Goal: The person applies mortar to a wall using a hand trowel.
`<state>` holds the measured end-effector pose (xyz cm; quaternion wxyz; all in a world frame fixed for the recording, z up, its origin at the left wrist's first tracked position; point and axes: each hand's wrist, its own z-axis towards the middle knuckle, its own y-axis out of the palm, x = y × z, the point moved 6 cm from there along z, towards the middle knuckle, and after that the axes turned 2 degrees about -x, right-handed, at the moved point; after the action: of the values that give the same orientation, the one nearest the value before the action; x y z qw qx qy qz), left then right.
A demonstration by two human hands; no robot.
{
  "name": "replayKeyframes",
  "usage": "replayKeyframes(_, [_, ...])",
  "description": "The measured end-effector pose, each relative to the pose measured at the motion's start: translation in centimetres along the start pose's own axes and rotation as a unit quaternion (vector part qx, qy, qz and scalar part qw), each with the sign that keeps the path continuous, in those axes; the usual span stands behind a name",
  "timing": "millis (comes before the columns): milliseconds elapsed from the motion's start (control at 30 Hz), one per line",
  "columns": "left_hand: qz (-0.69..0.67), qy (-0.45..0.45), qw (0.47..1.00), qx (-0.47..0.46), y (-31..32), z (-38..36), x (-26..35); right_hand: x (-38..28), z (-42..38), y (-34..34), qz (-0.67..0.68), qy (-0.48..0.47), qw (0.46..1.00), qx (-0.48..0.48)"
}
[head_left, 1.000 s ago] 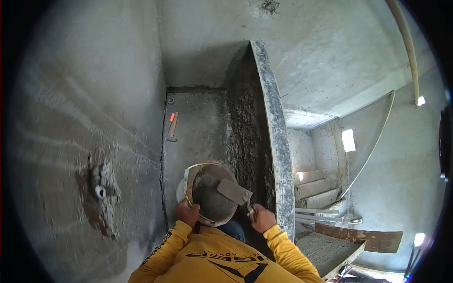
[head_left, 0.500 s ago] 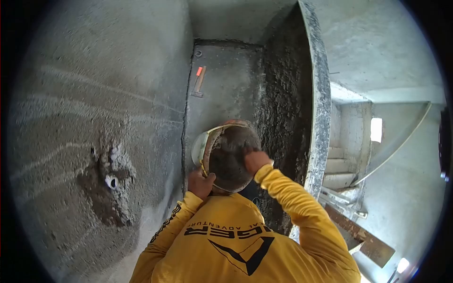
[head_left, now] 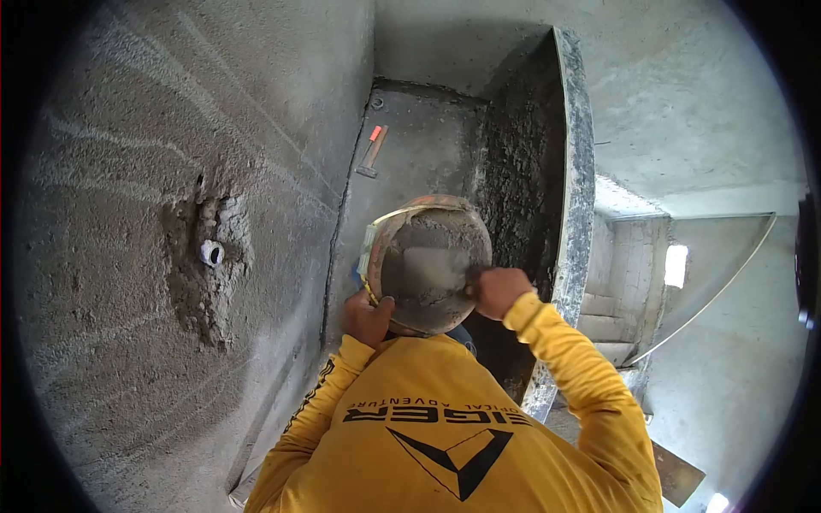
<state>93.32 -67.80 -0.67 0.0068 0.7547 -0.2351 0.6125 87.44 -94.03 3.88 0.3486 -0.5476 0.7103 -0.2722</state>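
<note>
A round bucket point(head_left: 481, 231) of wet grey mortar point(head_left: 419, 229) stands close in front of my body, tilted a little. My left hand point(head_left: 369, 320) is closed on its near left rim, with the thumb over the edge by a yellow strip. At the right side of the bucket my right hand point(head_left: 499, 292) forms a fist. From it a flat, pale grey blade, seemingly a trowel point(head_left: 434, 268), lies over the mortar; its handle is hidden in the fingers.
A hammer point(head_left: 373, 152) with an orange-marked handle lies on the floor beyond the bucket. The left wall has a white pipe end point(head_left: 211, 253) in a rough hole. Along the right runs a low rough wall point(head_left: 577, 171); steps point(head_left: 603, 321) lie past it.
My right hand has moved to the right, out toward the bucket's rim, and the pale blade now shows on the mortar. My left hand keeps its grip. The view has shifted.
</note>
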Motion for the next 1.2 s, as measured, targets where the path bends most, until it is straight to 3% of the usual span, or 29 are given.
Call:
replayKeyframes(67, [0.013,0.008,1.000,-0.001,0.1,0.1,0.0,2.9,-1.1,-0.7,0.009,0.019,0.990,0.138])
replayKeyframes(167, [0.046,0.005,0.999,-0.025,0.0,-0.2,0.2,3.9,0.8,4.0,-0.021,0.094,0.995,-0.013])
replayKeyframes(200, [0.041,0.003,0.999,-0.026,0.3,-0.2,-0.2,2.4,2.1,6.2,0.031,0.060,0.996,-0.054])
replayKeyframes(233, [0.038,0.004,0.999,-0.025,0.3,0.0,-0.4,0.7,3.0,7.6,0.113,0.054,0.992,0.007])
replayKeyframes(267, [0.025,0.007,0.999,-0.025,0.3,0.2,-0.1,0.0,5.4,12.2,0.154,-0.020,0.988,0.015])
replayKeyframes(400, [0.031,0.034,0.999,0.004,-1.5,0.4,1.3,-5.2,4.6,7.7,0.309,-0.057,0.943,0.108])
replayKeyframes(533, [0.042,0.017,0.999,0.018,-2.0,1.4,1.6,-4.5,1.5,4.8,0.285,-0.033,0.953,0.096])
replayKeyframes(567, [0.043,0.022,0.999,0.015,-2.0,1.7,1.3,-4.4,1.1,4.1,0.269,-0.007,0.962,0.049])
replayKeyframes(667, [0.036,0.030,0.999,0.017,-1.4,3.0,0.2,-3.3,2.4,6.3,0.273,0.024,0.958,0.084])
replayKeyframes(700, [0.028,0.023,0.999,0.022,-1.1,3.5,-0.1,-3.0,3.5,6.9,0.250,0.083,0.964,0.038])
replayKeyframes(833, [0.040,0.017,0.998,0.044,-1.3,4.8,-0.8,-1.4,2.9,7.0,0.263,0.052,0.962,0.048])
replayKeyframes(933, [-0.028,-0.041,0.998,0.043,-1.0,5.9,-2.5,-1.7,1.5,3.7,0.274,0.095,0.956,0.055])
replayKeyframes(1033, [-0.030,-0.028,0.998,0.054,-1.5,7.7,-4.5,-1.0,2.3,2.8,0.299,0.080,0.943,0.126])
replayKeyframes(1100, [-0.088,-0.069,0.992,0.054,-2.2,8.2,-4.1,-1.8,3.1,1.9,0.299,0.094,0.940,0.132])
replayKeyframes(1200, [-0.100,-0.090,0.989,0.066,-3.6,8.3,-4.5,-4.5,3.8,0.6,0.393,0.014,0.903,0.174])
